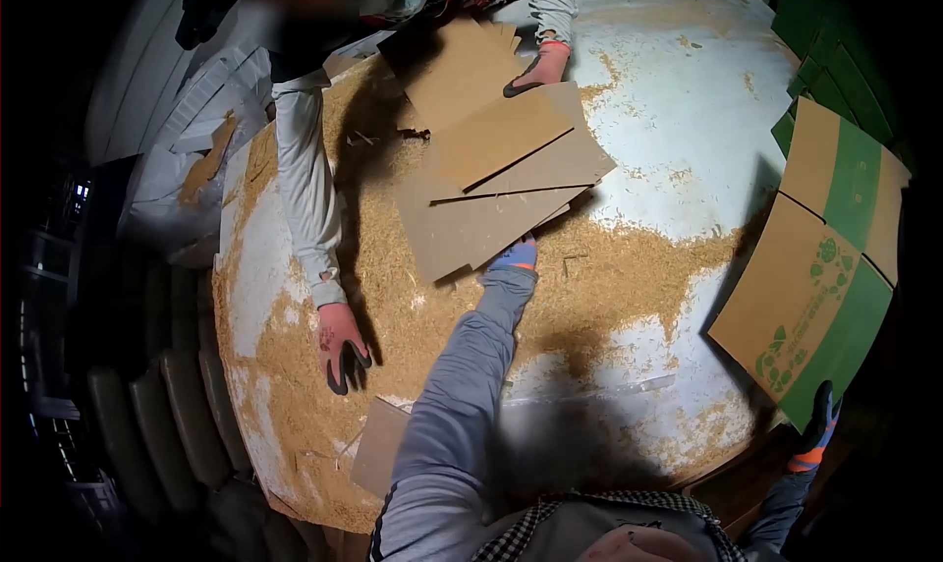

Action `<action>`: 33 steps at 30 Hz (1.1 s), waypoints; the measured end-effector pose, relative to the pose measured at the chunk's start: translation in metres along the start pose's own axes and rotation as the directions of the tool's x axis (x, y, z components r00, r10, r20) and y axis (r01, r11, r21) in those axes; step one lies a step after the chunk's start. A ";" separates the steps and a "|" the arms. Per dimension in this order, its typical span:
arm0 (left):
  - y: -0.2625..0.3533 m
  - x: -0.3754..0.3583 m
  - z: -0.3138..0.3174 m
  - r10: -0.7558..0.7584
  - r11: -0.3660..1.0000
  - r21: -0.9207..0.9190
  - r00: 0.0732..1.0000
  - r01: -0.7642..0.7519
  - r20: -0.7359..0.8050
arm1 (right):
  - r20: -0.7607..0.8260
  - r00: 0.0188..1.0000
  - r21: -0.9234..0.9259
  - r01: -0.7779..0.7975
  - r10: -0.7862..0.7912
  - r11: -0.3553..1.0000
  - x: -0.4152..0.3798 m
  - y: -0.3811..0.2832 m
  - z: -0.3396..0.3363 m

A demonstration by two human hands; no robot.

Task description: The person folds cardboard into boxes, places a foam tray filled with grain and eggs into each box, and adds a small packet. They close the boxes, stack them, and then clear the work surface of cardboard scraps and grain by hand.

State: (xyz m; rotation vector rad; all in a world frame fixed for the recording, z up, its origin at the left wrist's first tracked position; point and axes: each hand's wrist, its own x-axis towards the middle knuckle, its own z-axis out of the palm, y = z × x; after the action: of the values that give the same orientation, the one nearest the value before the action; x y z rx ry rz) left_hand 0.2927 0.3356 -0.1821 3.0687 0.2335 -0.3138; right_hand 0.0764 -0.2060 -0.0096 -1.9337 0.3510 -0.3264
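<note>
My left hand (pixel 518 254), in a blue glove with an orange cuff, is at the near edge of a fanned stack of brown cardboard sheets (pixel 501 184). Its fingers are hidden beneath them. On the far right, my right hand (pixel 817 430) has its dark-tipped fingers closed on the lower corner of a flattened cardboard box (pixel 820 267) with a green band and green print. This box stands tilted at the table's right edge. A co-worker's pink-gloved hand (pixel 545 68) touches the stack's far side.
Wood shavings (pixel 629 257) lie scattered over the white table (pixel 688 100). The co-worker's other gloved hand (pixel 342 346) hangs over the left part, fingers spread. A small cardboard piece (pixel 379 449) lies by my left arm. Clear plastic wrapping (pixel 172 184) is beyond the left edge.
</note>
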 end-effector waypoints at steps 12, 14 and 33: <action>-0.105 0.146 -0.053 -0.436 0.897 -0.268 0.810 0.352 -0.393 | -0.065 0.993 0.143 -0.087 0.097 0.986 -0.006 -0.008 0.022; -0.102 0.116 -0.051 -0.196 0.970 0.062 0.908 0.235 -0.371 | -0.084 0.994 0.117 -0.066 0.076 0.991 -0.006 -0.004 0.021; -0.051 -0.009 -0.042 0.157 0.987 0.027 0.923 -0.158 -0.352 | -0.159 0.987 0.262 0.009 0.034 0.965 -0.009 -0.022 0.032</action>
State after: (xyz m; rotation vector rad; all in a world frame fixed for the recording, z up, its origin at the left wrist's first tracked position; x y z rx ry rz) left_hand 0.2844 0.3874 -0.1404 3.0933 -0.0042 0.2496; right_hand 0.0828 -0.1676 -0.0012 -1.6481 0.4060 -0.4992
